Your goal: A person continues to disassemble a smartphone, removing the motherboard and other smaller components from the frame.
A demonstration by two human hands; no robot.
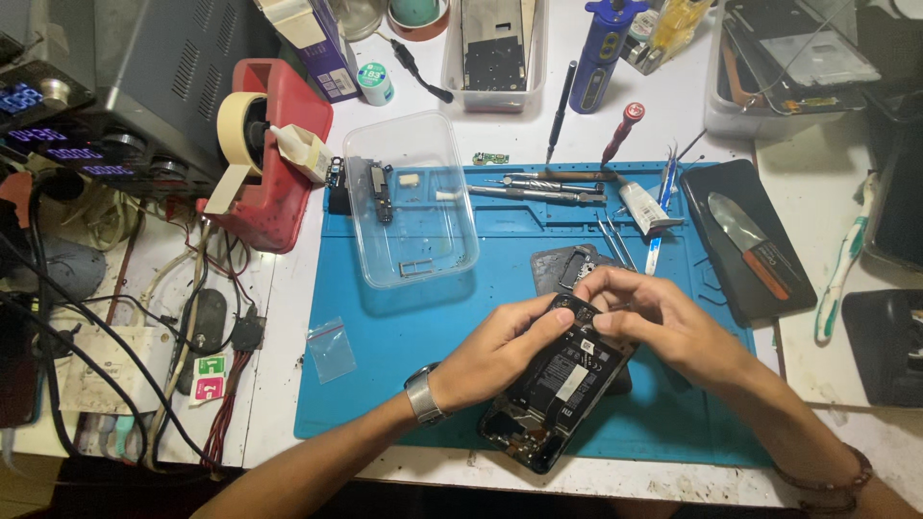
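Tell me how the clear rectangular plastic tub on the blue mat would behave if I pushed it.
The clear rectangular plastic tub probably slides easily: it looks thin-walled and holds only a few small parts, so it is likely light. Its wide, low shape suggests it would not tip. The loose parts inside would likely shift, and its base overhangs the blue mat edge, so it might rock.

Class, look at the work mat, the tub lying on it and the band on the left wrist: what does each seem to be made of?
Work mat: probably silicone or rubber, matte blue, with moulded grooves along its top edge.
Tub: clear, glossy plastic; the small parts and the mat show through it.
Band on the left hand: looks like brushed metal, silvery grey with a dull sheen, though coated plastic is possible.
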